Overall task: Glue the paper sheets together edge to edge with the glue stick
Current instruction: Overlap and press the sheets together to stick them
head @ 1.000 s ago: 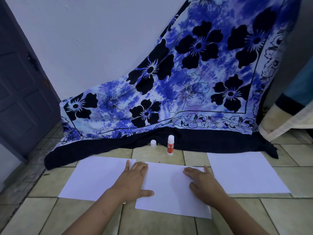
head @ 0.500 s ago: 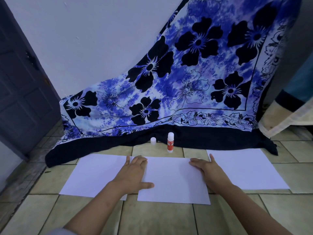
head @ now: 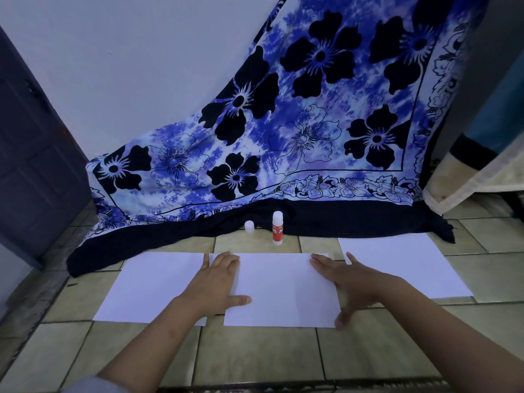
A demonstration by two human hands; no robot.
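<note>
A beige tiled floor [head: 255,355] meets a white wall [head: 127,66], with a dark panelled door [head: 31,154] at the left and a blue-and-black flowered cloth [head: 312,131] draped down onto the tiles. Three white paper sheets lie in a row. The left sheet [head: 153,287] and middle sheet [head: 280,290] come together under the left hand [head: 218,285], which lies flat with its fingers straight. Whether they overlap cannot be told. The right hand [head: 348,282] is spread flat on the middle sheet's right edge, thumb at its near corner. The right sheet [head: 402,265] lies apart across bare tile. A red-labelled white glue stick [head: 277,228] stands upright just beyond the middle sheet, with a small white cap [head: 249,226] beside it. Bare tiles stretch toward the viewer.
</note>
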